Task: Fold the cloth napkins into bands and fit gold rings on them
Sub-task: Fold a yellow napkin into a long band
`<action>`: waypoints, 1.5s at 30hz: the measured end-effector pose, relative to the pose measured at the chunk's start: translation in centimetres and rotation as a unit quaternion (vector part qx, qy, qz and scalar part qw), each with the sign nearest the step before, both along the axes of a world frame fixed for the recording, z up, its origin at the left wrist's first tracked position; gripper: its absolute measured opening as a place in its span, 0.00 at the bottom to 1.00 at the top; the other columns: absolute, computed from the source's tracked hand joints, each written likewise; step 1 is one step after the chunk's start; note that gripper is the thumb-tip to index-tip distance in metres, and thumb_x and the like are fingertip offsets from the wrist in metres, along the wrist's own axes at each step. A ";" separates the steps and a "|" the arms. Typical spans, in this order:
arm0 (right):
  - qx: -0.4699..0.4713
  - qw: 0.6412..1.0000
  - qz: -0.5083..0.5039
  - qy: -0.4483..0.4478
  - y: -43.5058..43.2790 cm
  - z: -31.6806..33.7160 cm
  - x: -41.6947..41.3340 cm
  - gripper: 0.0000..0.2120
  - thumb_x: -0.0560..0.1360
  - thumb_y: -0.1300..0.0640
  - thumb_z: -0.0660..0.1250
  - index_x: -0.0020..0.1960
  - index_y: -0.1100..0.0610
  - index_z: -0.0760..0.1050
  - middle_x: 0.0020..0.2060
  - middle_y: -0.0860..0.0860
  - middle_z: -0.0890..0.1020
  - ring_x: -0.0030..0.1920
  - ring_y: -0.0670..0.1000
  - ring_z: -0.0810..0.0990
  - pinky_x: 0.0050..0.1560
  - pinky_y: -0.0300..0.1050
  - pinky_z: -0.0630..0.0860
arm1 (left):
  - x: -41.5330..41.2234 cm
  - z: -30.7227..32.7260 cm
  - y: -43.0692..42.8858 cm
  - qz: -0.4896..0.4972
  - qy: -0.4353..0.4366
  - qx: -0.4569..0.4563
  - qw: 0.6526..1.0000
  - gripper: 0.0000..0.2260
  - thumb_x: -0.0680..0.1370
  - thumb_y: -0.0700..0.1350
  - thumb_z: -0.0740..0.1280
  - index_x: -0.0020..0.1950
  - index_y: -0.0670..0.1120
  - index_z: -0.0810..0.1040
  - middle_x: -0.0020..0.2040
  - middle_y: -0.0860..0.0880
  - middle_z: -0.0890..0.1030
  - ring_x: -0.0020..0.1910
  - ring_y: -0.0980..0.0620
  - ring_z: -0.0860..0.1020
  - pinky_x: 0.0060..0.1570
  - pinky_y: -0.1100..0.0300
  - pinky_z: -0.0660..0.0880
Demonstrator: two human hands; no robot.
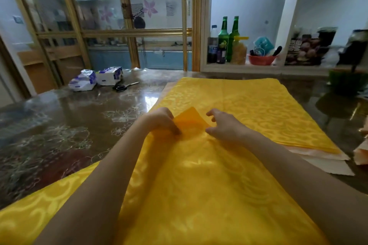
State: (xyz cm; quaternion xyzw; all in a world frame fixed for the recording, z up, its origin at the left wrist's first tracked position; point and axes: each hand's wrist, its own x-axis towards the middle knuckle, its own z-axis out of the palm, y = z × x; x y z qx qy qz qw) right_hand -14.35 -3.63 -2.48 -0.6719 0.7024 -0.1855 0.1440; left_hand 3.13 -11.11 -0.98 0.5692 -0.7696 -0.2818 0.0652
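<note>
Head view, napkin: shiny yellow patterned cloth napkin (199, 185) spread near centre on glossy floral-patterned table (69, 117), far corner lifted.
Left hand (162, 120): fingers curled, pinching the lifted corner.
Right hand (225, 125): just right of the corner, fingers loosely bent, gripping nothing.
Beyond: stack of yellow napkins (258, 101); black-handled scissors (124, 86) far left.

Daylit gold-framed glass partition (111, 32), white shelf (258, 66)

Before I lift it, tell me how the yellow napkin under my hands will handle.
Probably floppy: the napkin drapes in soft ripples, and the corner the left hand pinches curls over. Likely light, since one pinch lifts that corner. Its sheen suggests it may slide on the glossy table.
</note>
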 end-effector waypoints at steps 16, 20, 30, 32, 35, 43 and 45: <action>-0.129 0.979 0.008 -0.160 -1.6 -2.6 -1.3 0.14 0.69 0.70 0.65 0.37 0.51 0.75 0.33 0.43 0.75 0.36 0.43 0.73 0.36 0.30 0.68 | 0.8 -0.9 0.2 -0.033 0.192 -0.079 0.978 0.15 0.73 0.31 0.61 0.35 0.47 0.80 0.40 0.46 0.80 0.43 0.48 0.76 0.49 0.53 0.74; -0.154 0.985 0.021 -0.075 -0.8 -2.9 -0.5 0.13 0.71 0.69 0.61 0.40 0.55 0.80 0.40 0.49 0.78 0.46 0.50 0.75 0.49 0.39 0.69 | 0.2 -1.6 0.6 -0.033 0.145 -0.076 0.986 0.06 0.75 0.39 0.67 0.42 0.42 0.83 0.43 0.45 0.83 0.43 0.50 0.79 0.49 0.54 0.76; -0.111 0.993 -0.021 0.018 -0.4 -3.0 1.0 0.17 0.76 0.49 0.63 0.63 0.54 0.72 0.59 0.52 0.76 0.63 0.54 0.70 0.63 0.50 0.64 | -0.4 -2.3 0.8 -0.069 0.065 -0.138 0.986 0.08 0.73 0.46 0.72 0.46 0.42 0.81 0.36 0.52 0.75 0.34 0.58 0.70 0.31 0.69 0.65; -0.086 0.995 -0.012 0.043 -0.5 -3.0 1.2 0.23 0.75 0.43 0.63 0.67 0.52 0.69 0.63 0.51 0.73 0.66 0.54 0.67 0.64 0.51 0.61 | -0.6 -2.6 0.9 -0.070 0.065 -0.160 0.982 0.07 0.73 0.46 0.72 0.44 0.43 0.80 0.36 0.53 0.74 0.34 0.58 0.70 0.30 0.68 0.64; -0.068 0.997 -0.023 0.032 -0.9 -2.7 1.4 0.22 0.74 0.41 0.64 0.63 0.52 0.73 0.62 0.52 0.72 0.66 0.54 0.66 0.64 0.52 0.60 | -0.9 -2.9 0.9 -0.075 0.080 -0.176 0.978 0.05 0.74 0.45 0.71 0.42 0.44 0.78 0.37 0.51 0.75 0.37 0.54 0.72 0.33 0.65 0.66; -0.126 0.992 0.013 0.009 -1.0 -2.6 1.7 0.10 0.73 0.58 0.62 0.54 0.54 0.74 0.53 0.50 0.77 0.58 0.52 0.71 0.59 0.48 0.60 | 0.2 -2.2 0.8 -0.085 0.112 -0.134 0.981 0.06 0.73 0.33 0.67 0.46 0.43 0.79 0.37 0.50 0.79 0.30 0.61 0.75 0.32 0.68 0.73; -0.116 0.993 0.015 -0.016 -0.9 -2.5 1.6 0.11 0.72 0.59 0.62 0.54 0.54 0.74 0.53 0.50 0.78 0.57 0.52 0.72 0.60 0.48 0.61 | 0.1 -2.2 0.9 -0.083 0.115 -0.141 0.980 0.06 0.73 0.33 0.67 0.46 0.43 0.80 0.38 0.49 0.79 0.32 0.58 0.75 0.33 0.67 0.72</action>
